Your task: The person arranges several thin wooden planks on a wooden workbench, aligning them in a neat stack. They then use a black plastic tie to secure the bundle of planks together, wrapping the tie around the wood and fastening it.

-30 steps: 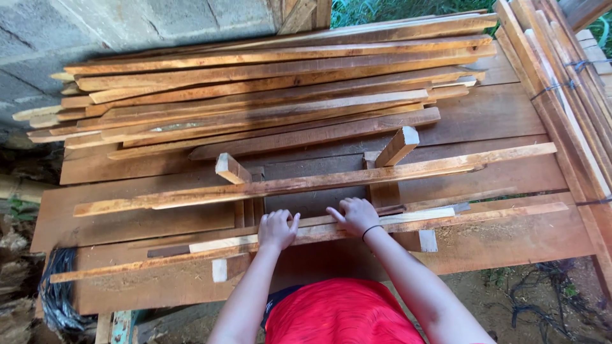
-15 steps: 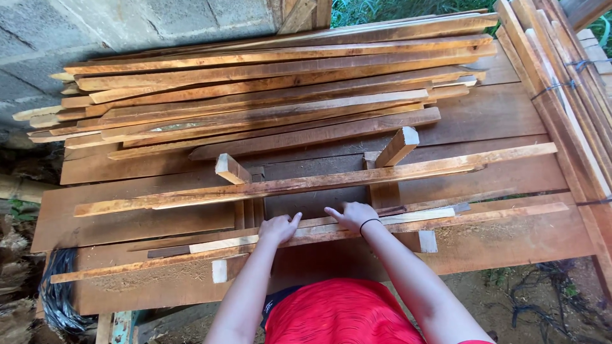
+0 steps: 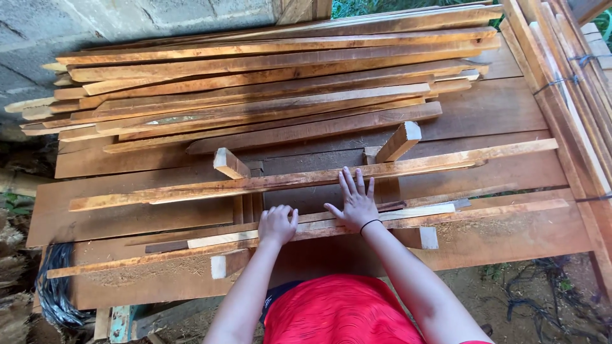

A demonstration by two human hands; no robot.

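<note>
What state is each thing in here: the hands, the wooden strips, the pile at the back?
left hand: fingers curled, resting on the near strip.
right hand: open, fingers spread, reaching to the long strip.
near strip: lying flat across the bench.
long strip: lying across two upright blocks.
stack of strips: piled loosely, ends uneven.
bench: dusted with sawdust.

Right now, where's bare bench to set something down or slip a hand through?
Bare board lies far right, between the strip pile and the long strip, toward the bundled slats. Another bare patch sits at the near-right corner, below the near strip. Crowded: the back-left pile, and the centre, where the left hand and right hand rest among upright blocks.
</note>
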